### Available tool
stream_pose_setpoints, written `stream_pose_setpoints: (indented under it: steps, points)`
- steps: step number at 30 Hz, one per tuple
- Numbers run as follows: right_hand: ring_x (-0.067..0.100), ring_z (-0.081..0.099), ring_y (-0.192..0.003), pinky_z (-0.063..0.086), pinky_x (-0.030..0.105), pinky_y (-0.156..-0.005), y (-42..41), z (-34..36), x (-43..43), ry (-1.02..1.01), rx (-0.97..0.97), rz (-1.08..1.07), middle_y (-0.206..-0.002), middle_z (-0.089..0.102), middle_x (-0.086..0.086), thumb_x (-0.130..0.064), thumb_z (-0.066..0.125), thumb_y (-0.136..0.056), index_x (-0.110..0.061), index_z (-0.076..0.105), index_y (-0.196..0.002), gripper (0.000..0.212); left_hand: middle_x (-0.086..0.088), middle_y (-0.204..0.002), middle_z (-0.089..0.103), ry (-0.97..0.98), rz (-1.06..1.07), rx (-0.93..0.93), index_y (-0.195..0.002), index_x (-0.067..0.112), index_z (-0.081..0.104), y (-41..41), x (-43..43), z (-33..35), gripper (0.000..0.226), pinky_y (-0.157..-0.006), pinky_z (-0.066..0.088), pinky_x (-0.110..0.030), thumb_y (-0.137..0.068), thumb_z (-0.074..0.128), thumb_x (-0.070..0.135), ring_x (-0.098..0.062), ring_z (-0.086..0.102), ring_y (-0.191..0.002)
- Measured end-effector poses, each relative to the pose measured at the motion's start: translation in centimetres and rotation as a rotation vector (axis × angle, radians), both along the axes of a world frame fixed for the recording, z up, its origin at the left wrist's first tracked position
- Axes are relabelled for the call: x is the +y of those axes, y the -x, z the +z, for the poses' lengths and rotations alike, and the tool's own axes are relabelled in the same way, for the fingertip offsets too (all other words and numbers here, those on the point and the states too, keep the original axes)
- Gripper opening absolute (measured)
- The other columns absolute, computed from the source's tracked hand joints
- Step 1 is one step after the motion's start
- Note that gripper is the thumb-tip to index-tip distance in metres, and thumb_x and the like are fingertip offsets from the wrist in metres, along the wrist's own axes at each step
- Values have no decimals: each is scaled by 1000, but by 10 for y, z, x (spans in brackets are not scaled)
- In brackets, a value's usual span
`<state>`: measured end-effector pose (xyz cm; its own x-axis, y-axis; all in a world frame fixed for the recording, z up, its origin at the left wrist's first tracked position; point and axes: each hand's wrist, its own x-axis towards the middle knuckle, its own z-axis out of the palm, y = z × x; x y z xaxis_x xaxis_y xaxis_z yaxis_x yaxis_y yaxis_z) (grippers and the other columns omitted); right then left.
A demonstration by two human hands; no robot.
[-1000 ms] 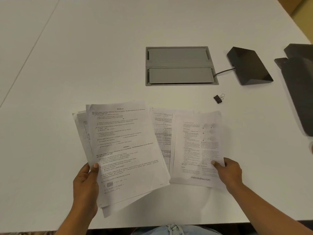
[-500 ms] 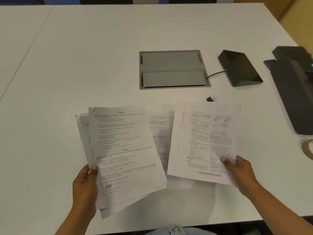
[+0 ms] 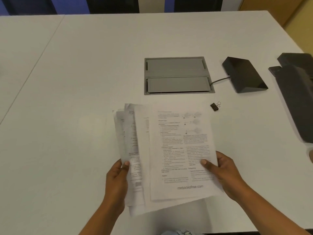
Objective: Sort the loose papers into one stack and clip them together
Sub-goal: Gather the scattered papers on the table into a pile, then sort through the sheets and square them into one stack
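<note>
Both hands are on the printed papers (image 3: 169, 150) at the near middle of the white table (image 3: 76, 82). The left hand (image 3: 116, 182) pinches the left-hand sheets at their lower left edge, thumb on top and fingers underneath, and those pages fan out unevenly with several corners showing. The right hand (image 3: 223, 173) pinches the top sheet, the one with "mebooksfree.com" printed along the bottom, thumb pressed on its face near the lower right edge. That sheet overlaps the fanned pages, so everything sits as one loose, crooked pile. A small black binder clip (image 3: 214, 106) lies on the table apart from the papers, just beyond their far right corner. Farther back is a grey cable hatch (image 3: 177, 75) set flush in the tabletop, with a black wedge-shaped device (image 3: 243, 74) wired into it at its right.
</note>
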<state>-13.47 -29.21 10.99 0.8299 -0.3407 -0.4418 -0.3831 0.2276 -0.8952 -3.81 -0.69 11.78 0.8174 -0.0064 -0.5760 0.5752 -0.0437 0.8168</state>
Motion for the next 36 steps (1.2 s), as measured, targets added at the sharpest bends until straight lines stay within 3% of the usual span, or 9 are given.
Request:
stream_pose_setpoints:
  steps: [5,7,10,13,18,23,27,31,36]
  points:
    - [26,71,-107,56,47,-92,-15,-2,22,-95,71,156,-119,74,4,-24,65,-91,-15,63,-124,34,-11,-95,78,71,-66,17,-100,17,75,4,-28,15,23,-81,61,-48,-101,52,20,-36,74,-92]
    - [27,71,-106,55,48,-93,-16,-2,27,-109,83,157,-118,74,5,-21,63,-93,-13,65,-123,31,-3,-93,78,24,-47,42,-101,23,71,5,-35,19,36,-82,60,-42,-104,40,40,-28,73,-91]
    - [25,73,-104,57,45,-91,-16,-1,29,-52,60,125,-114,76,4,-19,63,-93,-14,67,-119,27,1,-105,77,162,-62,133,-111,34,67,0,-38,23,49,-93,56,-45,-95,30,63,-23,72,-98]
    - [25,73,-102,59,42,-86,-21,6,23,-4,12,65,-110,77,3,-15,69,-86,-14,69,-115,29,1,-113,77,189,-164,4,-116,28,68,-12,-36,26,36,-93,56,-51,-86,58,45,-24,74,-101]
    - [13,74,-95,60,25,-75,-41,28,7,155,-95,71,-100,78,-11,-4,78,-75,-22,71,-105,35,-2,-114,76,210,-281,-199,-118,21,68,-41,-44,41,44,-86,58,-58,-77,82,23,-29,73,-101]
    - [12,73,-96,60,30,-77,-64,53,4,252,-206,34,-102,77,-6,-27,82,-66,-29,70,-103,39,4,-98,77,144,-261,-395,-104,29,71,-51,-67,52,28,-77,62,-51,-77,81,26,-23,75,-91]
    - [7,68,-101,58,25,-76,-64,60,7,277,-269,53,-110,74,-12,-30,82,-65,-35,71,-107,43,25,-103,72,69,-258,-540,-108,40,68,-46,-71,51,36,-78,62,-27,-76,79,32,-5,68,-98]
    - [10,70,-97,56,21,-70,-56,46,9,275,-257,83,-101,76,-11,-26,82,-66,-33,71,-106,42,15,-101,75,60,-265,-549,-111,32,72,-42,-70,35,29,-73,61,-29,-84,77,23,-11,70,-94]
    - [12,69,-103,59,29,-82,-49,18,8,282,-168,119,-108,74,-5,-23,80,-75,-38,65,-110,40,11,-94,74,4,-266,-438,-98,43,66,-40,-69,17,24,-75,63,-35,-79,77,35,-19,69,-93]
